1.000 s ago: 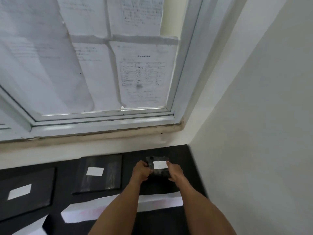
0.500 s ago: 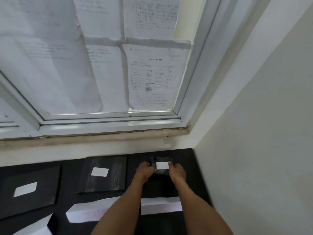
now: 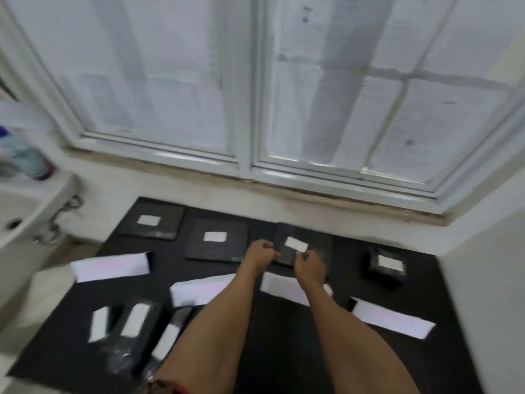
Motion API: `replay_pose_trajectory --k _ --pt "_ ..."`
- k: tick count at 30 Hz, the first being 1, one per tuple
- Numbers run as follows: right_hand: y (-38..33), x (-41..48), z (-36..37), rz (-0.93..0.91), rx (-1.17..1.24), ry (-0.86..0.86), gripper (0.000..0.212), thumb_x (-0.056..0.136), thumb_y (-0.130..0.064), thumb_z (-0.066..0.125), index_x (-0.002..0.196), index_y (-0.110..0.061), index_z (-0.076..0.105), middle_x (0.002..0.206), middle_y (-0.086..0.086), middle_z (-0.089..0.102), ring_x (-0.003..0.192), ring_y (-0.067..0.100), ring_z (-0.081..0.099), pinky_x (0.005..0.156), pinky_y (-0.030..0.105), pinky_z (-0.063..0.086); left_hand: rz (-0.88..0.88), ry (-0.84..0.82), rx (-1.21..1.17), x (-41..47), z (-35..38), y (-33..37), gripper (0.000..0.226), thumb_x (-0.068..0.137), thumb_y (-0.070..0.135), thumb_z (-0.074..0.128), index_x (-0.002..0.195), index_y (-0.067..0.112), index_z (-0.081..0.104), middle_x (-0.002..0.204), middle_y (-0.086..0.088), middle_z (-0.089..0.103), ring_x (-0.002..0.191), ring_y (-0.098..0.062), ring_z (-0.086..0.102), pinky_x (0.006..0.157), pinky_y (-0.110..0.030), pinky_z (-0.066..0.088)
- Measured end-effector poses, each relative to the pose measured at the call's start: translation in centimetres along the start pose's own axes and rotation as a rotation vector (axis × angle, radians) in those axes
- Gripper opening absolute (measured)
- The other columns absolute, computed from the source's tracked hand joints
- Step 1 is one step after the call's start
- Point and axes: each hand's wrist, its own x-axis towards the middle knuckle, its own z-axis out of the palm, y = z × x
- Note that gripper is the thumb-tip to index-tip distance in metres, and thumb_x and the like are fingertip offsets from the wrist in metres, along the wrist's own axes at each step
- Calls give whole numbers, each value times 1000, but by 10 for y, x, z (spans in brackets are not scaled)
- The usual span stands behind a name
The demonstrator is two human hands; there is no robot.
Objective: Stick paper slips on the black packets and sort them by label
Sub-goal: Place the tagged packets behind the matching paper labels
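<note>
My left forearm (image 3: pixel 221 322) and right forearm (image 3: pixel 341 322) are bare from elbow to wrist, as are my left hand (image 3: pixel 260 253) and right hand (image 3: pixel 309 265). Just below the left forearm shows a scrap of patterned cloth (image 3: pixel 164 387), reddish, tan and dark.

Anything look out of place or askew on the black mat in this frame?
Mildly. The far-right packet looks crumpled and lumpy beside the flat ones. The near-left packets overlap in a loose heap. The slip on the held packet, gripped by the left hand and right hand, sits tilted. Blur hides finer damage.
</note>
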Motion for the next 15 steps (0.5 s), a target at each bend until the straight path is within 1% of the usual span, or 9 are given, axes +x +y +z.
replay_pose_trajectory --k 2,4,5,7,8,10,11,13,15 --pt "-23 -39 52 -32 -29 -60 33 96 -32 47 106 -5 63 115 17 64 108 33 59 87 33 44 -21 52 -19 -14 -62 -35 40 82 12 67 121 12 58 116 -10 60 106 -26 59 82 -35 52" --pt "-44 -79 102 -57 -63 -138 30 95 -31 50 104 -8 66 113 14 67 107 31 60 85 30 44 -40 142 -22 -34 -121 -74 28 81 11 65 108 15 62 107 -9 61 99 -26 59 77 -33 49" --pt "-54 -101 128 -68 -68 -178 28 95 -29 51 106 -8 67 115 13 67 109 31 60 87 29 44 -46 194 3 -43 -152 -96 25 80 10 64 104 15 64 106 -9 62 99 -27 59 79 -33 49" --pt "-69 -138 173 -97 -69 -253 27 93 -24 53 112 -9 65 118 13 66 111 29 59 91 27 43 -89 295 73 -61 -199 -135 27 79 9 62 105 11 67 110 -10 66 106 -28 61 89 -32 48" --pt "-78 -160 199 -122 -78 -285 28 92 -21 52 115 -9 63 121 12 65 113 28 58 93 27 42 -126 339 76 -71 -225 -156 25 78 10 61 102 9 68 109 -10 67 107 -28 62 90 -31 48" --pt "-88 -186 233 -177 -128 -340 33 91 -15 49 122 -8 60 128 12 61 120 27 54 99 27 40 -187 396 75 -85 -254 -185 20 78 13 58 95 8 68 107 -13 69 103 -31 63 87 -32 48" --pt "-94 -195 247 -210 -165 -365 38 91 -12 46 127 -8 57 133 11 57 124 27 51 102 28 38 -224 424 80 -91 -264 -196 23 80 16 58 98 6 68 109 -15 69 103 -32 63 87 -33 49" --pt "-101 -209 272 -268 -229 -422 45 91 -10 43 136 -9 49 141 10 50 130 26 45 108 30 35 -335 468 79 -102 -278 -217 38 83 25 59 113 4 65 118 -18 66 109 -33 62 89 -33 49" --pt "-104 -218 290 -296 -314 -478 44 93 -12 42 136 -9 48 140 13 51 129 30 46 107 33 37 -454 448 24 -111 -286 -234 41 83 26 57 118 4 62 118 -17 65 107 -33 62 82 -31 49"
